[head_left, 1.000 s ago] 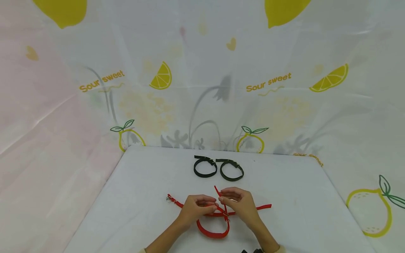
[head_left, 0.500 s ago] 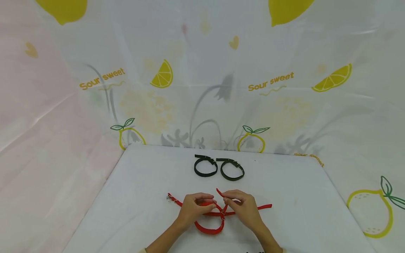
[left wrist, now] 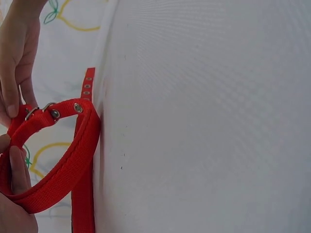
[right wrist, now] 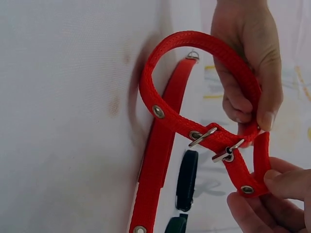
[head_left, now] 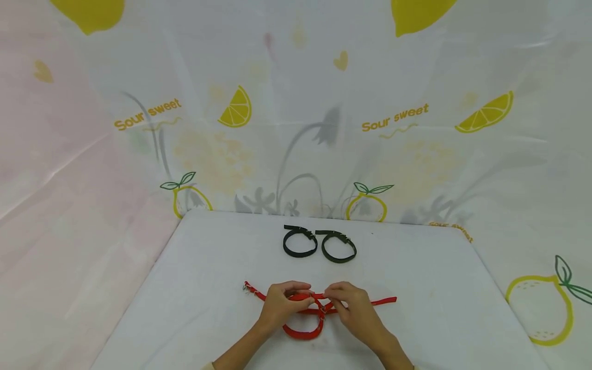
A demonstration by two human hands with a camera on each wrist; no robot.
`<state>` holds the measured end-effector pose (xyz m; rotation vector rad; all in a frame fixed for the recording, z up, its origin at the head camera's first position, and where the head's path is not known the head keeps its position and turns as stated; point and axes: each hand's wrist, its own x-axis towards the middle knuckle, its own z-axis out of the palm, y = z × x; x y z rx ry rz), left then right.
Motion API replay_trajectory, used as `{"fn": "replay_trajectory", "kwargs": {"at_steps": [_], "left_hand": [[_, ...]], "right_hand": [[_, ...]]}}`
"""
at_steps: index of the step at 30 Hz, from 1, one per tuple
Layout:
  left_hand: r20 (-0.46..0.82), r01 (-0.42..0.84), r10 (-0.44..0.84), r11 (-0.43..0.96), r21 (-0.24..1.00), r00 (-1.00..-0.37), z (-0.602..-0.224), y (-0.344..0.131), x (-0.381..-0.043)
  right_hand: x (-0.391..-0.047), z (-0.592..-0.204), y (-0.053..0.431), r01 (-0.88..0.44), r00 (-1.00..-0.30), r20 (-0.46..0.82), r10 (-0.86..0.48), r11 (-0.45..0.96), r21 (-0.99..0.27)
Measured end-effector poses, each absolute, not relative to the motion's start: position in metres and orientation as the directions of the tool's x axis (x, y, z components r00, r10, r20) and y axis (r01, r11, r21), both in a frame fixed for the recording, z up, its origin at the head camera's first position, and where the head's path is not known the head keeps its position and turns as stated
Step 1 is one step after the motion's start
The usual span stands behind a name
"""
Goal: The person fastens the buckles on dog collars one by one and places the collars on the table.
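Observation:
Both hands hold a red collar (right wrist: 149,80) bent into a loop, with metal eyelets and a buckle (right wrist: 224,154). In the right wrist view, the strap passes through the buckle and its tail bends back up. My left hand (head_left: 283,304) pinches the band between thumb and fingers. The tail part beyond the buckle is pinched by my right hand (head_left: 355,308). Behind the loop a second red collar (head_left: 386,301) lies stretched out on the table, with eyelets at its right end and metal fittings (head_left: 246,289) at its left. The fingers partly hide both collars in the head view.
Toward the back of the white table (head_left: 222,252), two dark collars lie fastened into rings, a left one (head_left: 299,254) and a right one (head_left: 339,260), side by side. A lemon-print cloth (head_left: 296,103) hangs behind the table.
The collar's tail, which stuck up above my right hand, now runs across toward my left hand. My right hand has dipped slightly. The loop has shifted a little left.

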<state>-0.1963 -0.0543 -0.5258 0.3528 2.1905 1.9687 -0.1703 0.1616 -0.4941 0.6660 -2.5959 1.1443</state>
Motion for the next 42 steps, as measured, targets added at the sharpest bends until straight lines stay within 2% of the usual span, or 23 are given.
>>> {"fn": "replay_trajectory", "kwargs": {"at_steps": [14, 24, 28, 32, 35, 42], "left_hand": [[0.005, 0.055, 0.3, 0.156, 0.986, -0.954, -0.53, -0.056, -0.197], [-0.021, 0.03, 0.318, 0.154, 0.988, -0.948, -0.533, -0.058, -0.197], [-0.047, -0.002, 0.321, 0.139, 0.99, -0.946, -0.535, -0.058, -0.197], [-0.084, -0.06, 0.322, 0.084, 0.995, -0.943, -0.536, -0.058, -0.196], [-0.11, -0.107, 0.316, 0.026, 0.994, -0.942, -0.536, -0.059, -0.196], [-0.142, -0.157, 0.31, -0.024, 0.987, -0.94, -0.536, -0.059, -0.198]], "right_hand": [[-0.171, -0.495, 0.157, -0.468, -0.881, 0.297, -0.367, 0.594, -0.655], [-0.171, -0.502, 0.154, -0.492, -0.867, 0.341, -0.363, 0.52, -0.698], [-0.171, -0.509, 0.155, -0.422, -0.901, 0.305, -0.309, 0.454, -0.785], [-0.171, -0.514, 0.156, -0.271, -0.955, 0.206, -0.215, 0.343, -0.899], [-0.171, -0.517, 0.157, -0.191, -0.976, 0.149, -0.161, 0.289, -0.938], [-0.172, -0.519, 0.158, -0.161, -0.983, 0.136, -0.122, 0.227, -0.961]]}}
